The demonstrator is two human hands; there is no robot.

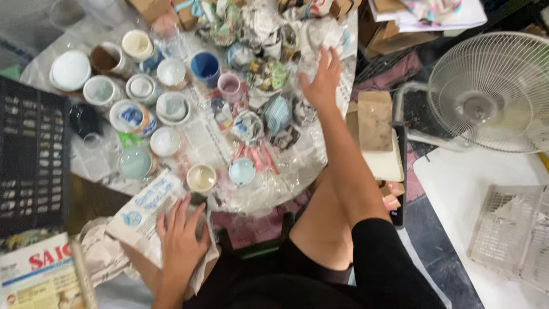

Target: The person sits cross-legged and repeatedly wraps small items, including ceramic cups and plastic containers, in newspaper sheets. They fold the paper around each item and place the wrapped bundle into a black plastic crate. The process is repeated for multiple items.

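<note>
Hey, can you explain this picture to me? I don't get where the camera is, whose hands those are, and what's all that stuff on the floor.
The one picture comes from a camera worn on a person's head, looking down at their own two bare hands; no machine is involved. The left hand lies flat on a sheet of newspaper over the lap. The right hand reaches out with fingers spread to a clear glass among paper-wrapped bundles; no closed grip is visible. On a clear plastic sheet stand many cups and bowls, including a blue cup and a pink cup. A white fan is at right, a black crate at left.

Cluttered home floor: newspaper-wrapped cups (171,74), boxes (374,117), standing fan (492,91).
</note>
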